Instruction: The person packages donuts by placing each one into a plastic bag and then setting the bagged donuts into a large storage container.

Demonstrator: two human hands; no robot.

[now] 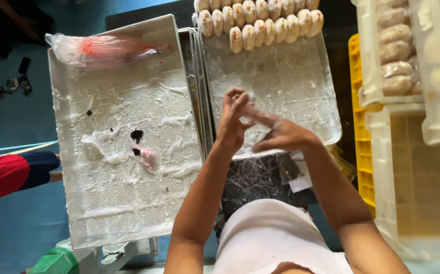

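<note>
At the far left we note a red and dark blue sleeve [12, 175] of another person at the frame edge, apart from the work. Next comes a large flour-dusted tray [78, 223], bare but for a dark smear [137, 135] near its middle and a clear plastic bag [98, 50] with red marks lying across its top end.

Our left hand [231, 124] and right hand [281, 133] meet over the near edge of the second floured tray [326, 122]. The fingers are pinched together on a thin clear film wrapper [254, 117], barely visible between them; both hands grip it, though we cannot tell whether it holds anything.

We judge the film very light, limp and rather slippery with flour, easily torn; it is best held at its edges with fingertips. It looks transparent, almost colourless, and crumpled.

At the far end of this tray, pale round floured cakes [260, 23] stand packed in rows. To the right, a white crate [435, 86] holds wrapped cakes [395, 50], beside a yellow crate [362, 142].
</note>
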